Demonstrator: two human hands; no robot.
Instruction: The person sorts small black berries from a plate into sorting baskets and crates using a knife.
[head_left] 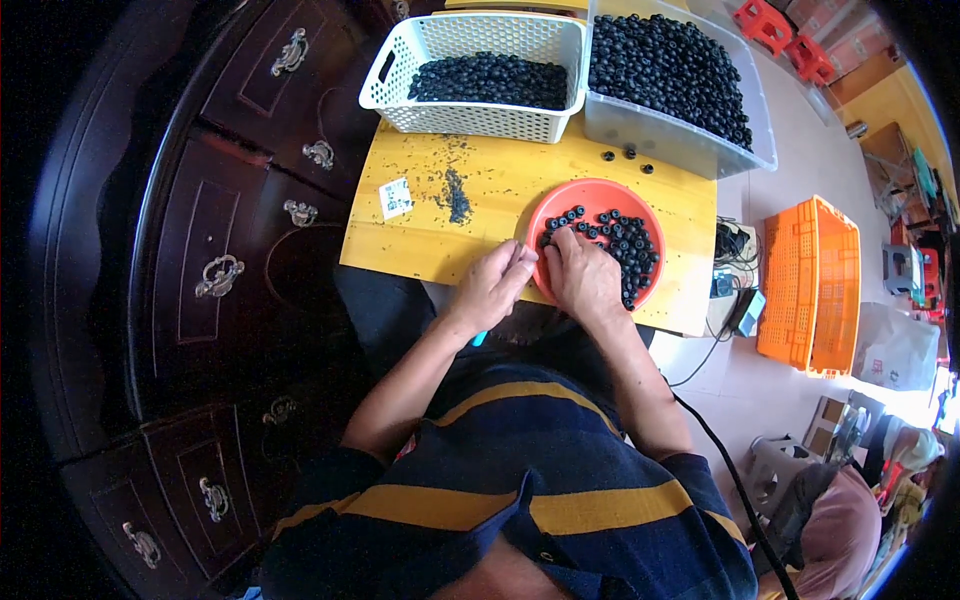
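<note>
A round red plastic bowl (598,188) stands at the front right of the yellow table, holding many small black ring-like parts (632,240). My right hand (586,278) reaches over its near rim, fingers bent down and pressed together among the parts; the fingertips are hidden. Just left of the bowl, my left hand (494,284) is closed near the rim. A slim tool with a blue end (479,339) sticks out below that hand; the rest is covered by the fingers.
Behind, a white perforated basket (480,122) and a clear bin (660,135) hold more black parts. Loose black parts (630,154), dark crumbs (456,195) and a white printed card (396,198) lie on the yellow table (410,245). Dark drawers (215,265) stand left; an orange crate (810,290) stands right.
</note>
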